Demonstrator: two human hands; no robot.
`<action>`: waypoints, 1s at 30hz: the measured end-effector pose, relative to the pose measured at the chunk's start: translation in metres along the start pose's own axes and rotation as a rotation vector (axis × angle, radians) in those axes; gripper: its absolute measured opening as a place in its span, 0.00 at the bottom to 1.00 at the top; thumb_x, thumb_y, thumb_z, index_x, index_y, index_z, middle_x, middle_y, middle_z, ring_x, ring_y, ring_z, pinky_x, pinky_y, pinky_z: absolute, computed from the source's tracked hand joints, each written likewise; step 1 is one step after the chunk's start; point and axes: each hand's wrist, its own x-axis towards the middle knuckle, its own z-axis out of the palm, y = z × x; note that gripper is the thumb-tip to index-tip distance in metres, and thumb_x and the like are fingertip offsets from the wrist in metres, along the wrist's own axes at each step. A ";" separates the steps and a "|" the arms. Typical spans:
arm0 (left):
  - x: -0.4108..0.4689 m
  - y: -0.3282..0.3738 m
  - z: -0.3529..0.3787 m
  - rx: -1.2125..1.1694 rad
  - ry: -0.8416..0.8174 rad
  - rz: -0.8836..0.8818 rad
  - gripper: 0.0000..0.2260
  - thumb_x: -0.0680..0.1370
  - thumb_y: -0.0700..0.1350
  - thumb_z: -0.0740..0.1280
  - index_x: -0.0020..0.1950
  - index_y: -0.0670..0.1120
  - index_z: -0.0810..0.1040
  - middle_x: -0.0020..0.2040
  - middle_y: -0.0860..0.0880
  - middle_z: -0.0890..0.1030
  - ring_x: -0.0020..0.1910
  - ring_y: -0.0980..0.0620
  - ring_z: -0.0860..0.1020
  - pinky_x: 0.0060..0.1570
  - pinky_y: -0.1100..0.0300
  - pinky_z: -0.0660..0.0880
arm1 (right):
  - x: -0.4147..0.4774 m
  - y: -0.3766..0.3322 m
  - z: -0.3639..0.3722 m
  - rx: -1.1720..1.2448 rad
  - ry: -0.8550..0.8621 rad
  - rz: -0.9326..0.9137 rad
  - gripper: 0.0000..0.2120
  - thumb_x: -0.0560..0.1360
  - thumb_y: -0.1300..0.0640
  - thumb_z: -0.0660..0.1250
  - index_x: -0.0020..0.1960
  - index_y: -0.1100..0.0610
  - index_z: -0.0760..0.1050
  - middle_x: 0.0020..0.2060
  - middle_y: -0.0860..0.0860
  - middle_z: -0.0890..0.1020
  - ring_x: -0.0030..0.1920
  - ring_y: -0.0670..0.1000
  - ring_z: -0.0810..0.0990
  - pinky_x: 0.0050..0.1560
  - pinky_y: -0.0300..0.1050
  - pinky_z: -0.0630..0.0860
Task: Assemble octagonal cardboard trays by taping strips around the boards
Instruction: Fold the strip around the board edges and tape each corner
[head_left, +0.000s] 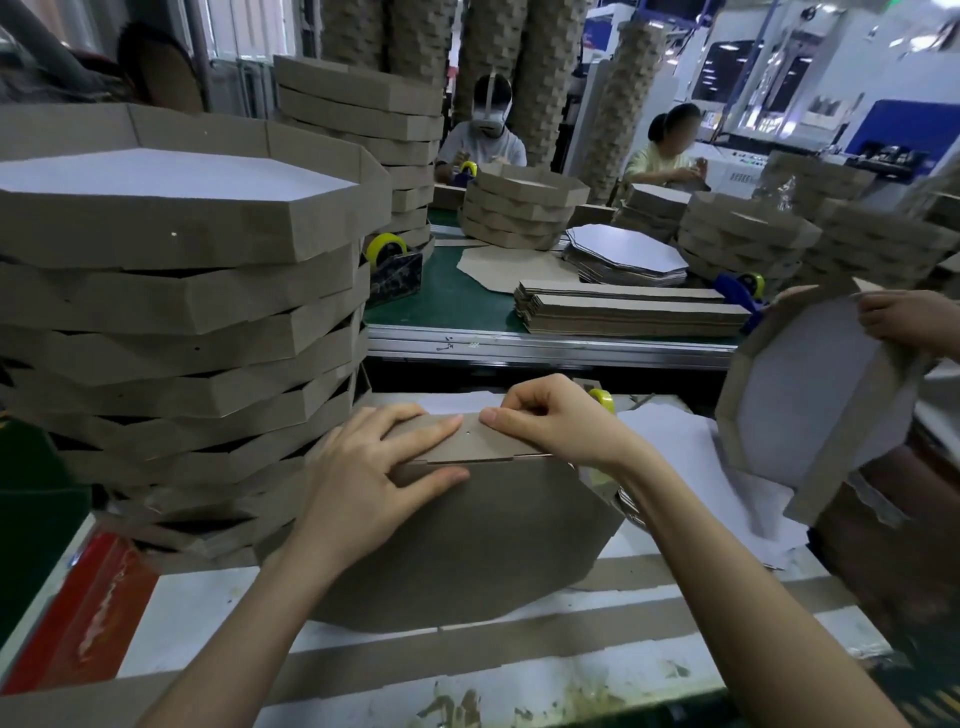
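Brown octagonal cardboard trays (171, 312) stacked far left. Left hand (363, 478) laid flat, fingers straight, pressed on brown cardboard strip (485, 441) standing along far edge of brown octagonal cardboard board (467, 545), centre foreground. Strip's top edge pinched by right hand (556, 421).

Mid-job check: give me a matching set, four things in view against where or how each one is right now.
1 left hand
2 right hand
3 tray stack
4 strip bundle

A lying on the green belt
B pinching the top edge of the strip
C flat across strip and board
D standing left of the board

Pairs: 1-C, 2-B, 3-D, 4-A
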 end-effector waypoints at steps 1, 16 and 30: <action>0.001 0.000 0.001 -0.001 -0.007 0.005 0.23 0.72 0.68 0.60 0.64 0.62 0.77 0.58 0.56 0.77 0.57 0.53 0.74 0.54 0.50 0.74 | -0.001 0.001 0.001 -0.002 0.002 0.008 0.19 0.78 0.46 0.69 0.30 0.50 0.71 0.23 0.41 0.68 0.26 0.41 0.65 0.29 0.32 0.61; 0.011 0.011 0.004 0.047 -0.099 0.097 0.18 0.76 0.63 0.58 0.61 0.62 0.80 0.60 0.52 0.80 0.63 0.48 0.73 0.59 0.49 0.71 | -0.012 0.004 0.015 -0.175 0.176 -0.011 0.19 0.80 0.47 0.66 0.32 0.49 0.68 0.25 0.45 0.67 0.30 0.44 0.67 0.33 0.39 0.61; 0.019 0.011 0.005 -0.055 -0.165 0.063 0.17 0.74 0.65 0.59 0.61 0.65 0.76 0.63 0.54 0.78 0.61 0.54 0.71 0.57 0.53 0.70 | 0.027 0.159 -0.028 0.152 0.416 0.801 0.11 0.80 0.58 0.58 0.56 0.61 0.76 0.47 0.58 0.76 0.48 0.59 0.76 0.49 0.54 0.76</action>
